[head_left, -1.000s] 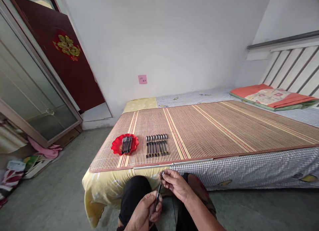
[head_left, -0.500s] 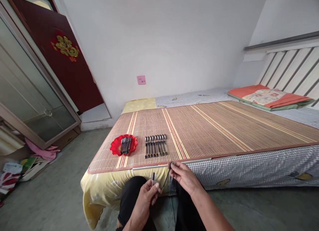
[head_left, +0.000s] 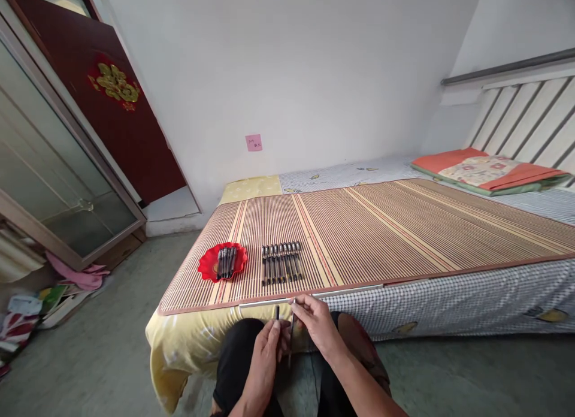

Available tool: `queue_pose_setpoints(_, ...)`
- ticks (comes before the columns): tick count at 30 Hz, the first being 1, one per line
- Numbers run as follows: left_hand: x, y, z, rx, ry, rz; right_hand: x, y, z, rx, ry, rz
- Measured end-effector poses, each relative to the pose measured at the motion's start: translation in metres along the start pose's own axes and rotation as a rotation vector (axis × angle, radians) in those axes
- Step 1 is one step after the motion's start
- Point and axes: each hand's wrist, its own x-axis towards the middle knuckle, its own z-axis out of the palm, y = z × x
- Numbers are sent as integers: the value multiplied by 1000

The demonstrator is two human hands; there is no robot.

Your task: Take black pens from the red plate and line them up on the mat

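My left hand (head_left: 268, 344) is closed round a short dark pen cap (head_left: 277, 312) that sticks up from the fingers. Just to its right, my right hand (head_left: 314, 321) pinches a thin dark pen (head_left: 291, 332) held nearly upright, its tip pointing down. Both hands hover in front of the bed's near edge, above my knees in black trousers. On the striped bamboo mat (head_left: 381, 231) lies a neat row of several dark pens (head_left: 281, 263). Left of them sits a red plate (head_left: 207, 268) with several more pens (head_left: 226, 261) in it.
The bed has a yellow and checked sheet (head_left: 449, 306). An orange floral pillow (head_left: 487, 172) lies at the far right by a slatted headboard. A glass cabinet door (head_left: 49, 183), a dark red door and clutter on the floor (head_left: 49, 294) stand at left.
The cap came off the pen into my left hand. Since then my right hand has swung the pen from a slant to nearly upright, close beside the cap.
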Motion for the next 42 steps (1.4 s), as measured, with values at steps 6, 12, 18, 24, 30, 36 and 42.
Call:
queue_pose_setpoints(6, 2, -14, 3, 108, -29, 128, 0, 16, 12, -178, -53, 22)
queue_pose_setpoints(12, 6, -14, 3, 276, -3, 182, 19, 10, -3, -195, -102, 15)
queue_pose_setpoints(18, 20, -29, -56, 534, 182, 274, 101, -29, -70, -423, -12, 28)
queue_pose_setpoints(24, 32, -57, -98, 758, 294, 421, 189, -31, -91, -641, 63, 221)
queue_pose_setpoints(30, 40, -66, -100, 834, 329, 517, 224, -3, -87, -755, 108, 308)
queue_pose_setpoints(36, 42, -68, -102, 850, 333, 526, 231, 14, -89, -866, 126, 292)
queue_pose_setpoints(42, 41, -64, -100, 842, 327, 512, 221, 14, -91, -978, 120, 216)
